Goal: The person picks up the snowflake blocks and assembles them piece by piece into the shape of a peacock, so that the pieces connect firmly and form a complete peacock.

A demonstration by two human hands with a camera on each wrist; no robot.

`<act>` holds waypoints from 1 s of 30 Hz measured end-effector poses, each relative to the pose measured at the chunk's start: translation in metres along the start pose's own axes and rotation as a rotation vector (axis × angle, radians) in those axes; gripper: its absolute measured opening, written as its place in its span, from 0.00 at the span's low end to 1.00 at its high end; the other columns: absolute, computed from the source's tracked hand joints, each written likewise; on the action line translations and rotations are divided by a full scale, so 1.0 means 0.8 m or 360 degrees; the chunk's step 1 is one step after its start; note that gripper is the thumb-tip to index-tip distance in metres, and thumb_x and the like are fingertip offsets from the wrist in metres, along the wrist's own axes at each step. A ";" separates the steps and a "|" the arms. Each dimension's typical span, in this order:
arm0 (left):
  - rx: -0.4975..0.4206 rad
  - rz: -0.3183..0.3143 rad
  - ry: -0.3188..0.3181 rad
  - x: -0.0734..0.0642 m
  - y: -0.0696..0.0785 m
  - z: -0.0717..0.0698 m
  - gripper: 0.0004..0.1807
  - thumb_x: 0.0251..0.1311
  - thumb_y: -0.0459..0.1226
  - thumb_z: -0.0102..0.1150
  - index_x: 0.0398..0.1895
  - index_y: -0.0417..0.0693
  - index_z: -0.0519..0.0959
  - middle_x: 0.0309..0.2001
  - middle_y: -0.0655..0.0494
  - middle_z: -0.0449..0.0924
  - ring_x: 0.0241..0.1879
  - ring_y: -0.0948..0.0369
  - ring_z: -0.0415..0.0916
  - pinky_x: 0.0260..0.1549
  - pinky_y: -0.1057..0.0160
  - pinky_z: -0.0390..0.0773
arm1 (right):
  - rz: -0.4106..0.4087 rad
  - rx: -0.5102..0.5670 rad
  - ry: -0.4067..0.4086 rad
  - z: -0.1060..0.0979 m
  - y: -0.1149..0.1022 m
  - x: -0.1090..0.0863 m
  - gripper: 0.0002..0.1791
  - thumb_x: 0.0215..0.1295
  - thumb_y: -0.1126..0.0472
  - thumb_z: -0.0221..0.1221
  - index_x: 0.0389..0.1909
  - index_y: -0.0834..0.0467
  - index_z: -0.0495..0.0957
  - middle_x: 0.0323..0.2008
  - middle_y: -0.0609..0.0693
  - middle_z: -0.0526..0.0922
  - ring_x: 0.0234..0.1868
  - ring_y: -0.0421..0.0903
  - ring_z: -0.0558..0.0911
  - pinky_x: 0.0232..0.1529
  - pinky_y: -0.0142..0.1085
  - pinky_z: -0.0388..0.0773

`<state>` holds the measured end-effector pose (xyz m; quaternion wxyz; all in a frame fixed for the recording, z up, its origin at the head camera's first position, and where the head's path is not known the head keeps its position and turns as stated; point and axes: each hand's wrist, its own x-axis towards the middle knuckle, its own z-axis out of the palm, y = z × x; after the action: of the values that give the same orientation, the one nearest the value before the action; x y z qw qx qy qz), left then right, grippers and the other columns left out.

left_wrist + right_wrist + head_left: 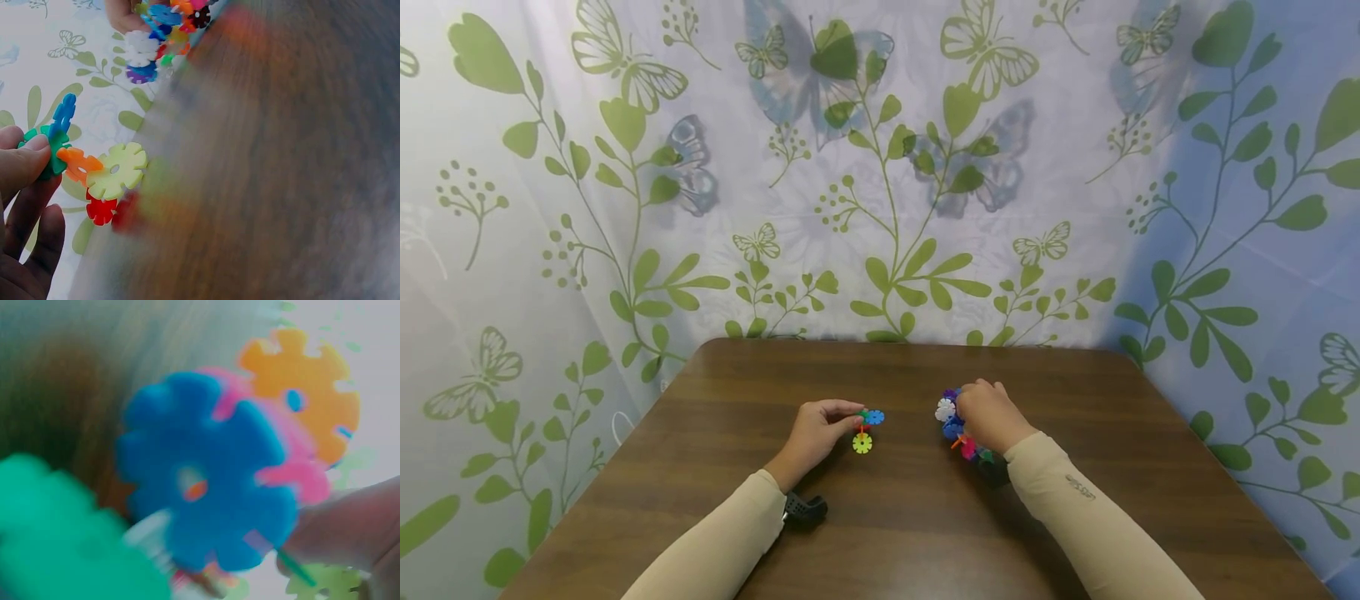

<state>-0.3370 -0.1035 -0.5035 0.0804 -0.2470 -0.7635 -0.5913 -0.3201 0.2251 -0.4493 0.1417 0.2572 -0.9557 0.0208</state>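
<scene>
My left hand (820, 429) pinches a green notched flower disc (56, 153) between thumb and finger. Joined in one piece with it are a blue disc (875, 417), an orange disc (79, 165), a pale yellow disc (862, 443) and a red disc (101, 209). At the right, my right hand (992, 412) reaches down into a heap of coloured flower discs (953, 429). Its fingertips are hidden from the head view. Close up in the right wrist view are a large blue disc (219, 437), an orange disc (319, 375) and a blurred green disc (69, 537), with a finger (331, 531) beside them.
Both hands are over a brown wooden table (880, 533). A patterned curtain (850, 208) with leaves and butterflies hangs behind its far edge. A dark strap (805, 508) is at my left wrist. Something dark (992, 473) shows under my right wrist.
</scene>
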 end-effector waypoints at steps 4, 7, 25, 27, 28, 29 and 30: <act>0.0069 -0.0015 0.0040 0.000 0.002 0.004 0.09 0.63 0.25 0.71 0.46 0.37 0.90 0.43 0.46 0.89 0.40 0.48 0.87 0.38 0.64 0.86 | 0.0095 0.0336 0.0152 0.009 0.003 -0.003 0.08 0.59 0.72 0.74 0.29 0.57 0.88 0.33 0.47 0.83 0.38 0.52 0.79 0.46 0.53 0.80; 0.0076 -0.0021 0.0041 -0.001 0.002 0.005 0.09 0.63 0.25 0.72 0.46 0.38 0.90 0.43 0.46 0.89 0.40 0.50 0.87 0.38 0.65 0.85 | 0.0108 0.0537 0.0299 0.021 0.009 -0.005 0.07 0.60 0.74 0.73 0.32 0.59 0.88 0.36 0.49 0.85 0.41 0.54 0.82 0.51 0.54 0.81; 0.0015 0.0079 -0.0070 -0.002 -0.001 0.004 0.10 0.65 0.32 0.73 0.48 0.43 0.90 0.45 0.58 0.90 0.42 0.58 0.88 0.41 0.60 0.87 | 0.0357 0.1128 0.0467 0.049 0.020 -0.014 0.08 0.66 0.74 0.68 0.41 0.61 0.87 0.47 0.55 0.87 0.39 0.49 0.84 0.43 0.45 0.84; 0.0036 0.0086 -0.0059 -0.002 0.000 0.006 0.09 0.64 0.33 0.74 0.47 0.47 0.91 0.44 0.60 0.90 0.41 0.59 0.88 0.41 0.60 0.87 | 0.0372 0.1207 0.0468 0.050 0.016 -0.014 0.08 0.66 0.75 0.68 0.42 0.62 0.87 0.48 0.56 0.87 0.46 0.52 0.84 0.49 0.49 0.83; 0.0045 0.0093 -0.0055 -0.002 0.001 0.007 0.09 0.64 0.33 0.74 0.47 0.48 0.91 0.43 0.60 0.90 0.41 0.59 0.88 0.40 0.60 0.87 | 0.0371 0.1252 0.0467 0.051 0.014 -0.013 0.08 0.66 0.75 0.67 0.42 0.62 0.87 0.48 0.56 0.87 0.49 0.54 0.84 0.52 0.51 0.82; 0.0048 0.0097 -0.0054 -0.002 0.001 0.008 0.09 0.64 0.33 0.74 0.46 0.49 0.92 0.43 0.61 0.90 0.41 0.59 0.88 0.40 0.60 0.87 | 0.0377 0.1293 0.0460 0.052 0.011 -0.012 0.08 0.66 0.76 0.66 0.43 0.63 0.87 0.49 0.56 0.87 0.51 0.55 0.83 0.54 0.52 0.82; 0.0056 0.0106 -0.0051 -0.002 0.002 0.010 0.09 0.63 0.33 0.75 0.46 0.49 0.92 0.43 0.61 0.90 0.40 0.59 0.88 0.40 0.60 0.87 | 0.0382 0.1324 0.0455 0.053 0.009 -0.011 0.09 0.67 0.76 0.66 0.44 0.63 0.87 0.49 0.57 0.87 0.51 0.56 0.83 0.54 0.52 0.82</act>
<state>-0.3335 -0.0965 -0.5051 0.0921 -0.2804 -0.7664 -0.5705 -0.3272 0.2308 -0.4921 0.1534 0.1743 -0.8600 0.4544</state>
